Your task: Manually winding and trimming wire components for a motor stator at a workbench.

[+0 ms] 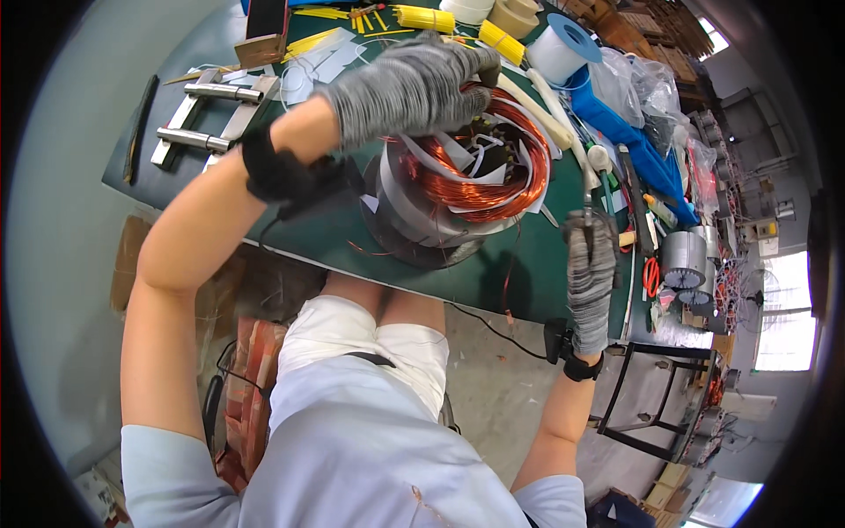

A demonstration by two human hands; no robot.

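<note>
A motor stator (409,207) with a grey metal body stands on the green table, crowned by a thick ring of copper windings (525,180). White insulation sheets and thin wires show inside the ring. My left hand (409,88), in a grey knitted glove, reaches over the far left side of the windings with its fingers bent; what they pinch is hidden. Right of the stator, my right hand (590,277), gloved too, is closed around a slim metal tool (588,198) that points away from me. Its exact kind is unclear.
At the left lies a metal frame with two bars (198,136). Yellow stick bundles (424,18), a white spool (563,51) and a blue cloth (629,132) line the far side. Hand tools and metal cylinders (682,257) crowd the right. A cable (497,333) hangs below the table edge.
</note>
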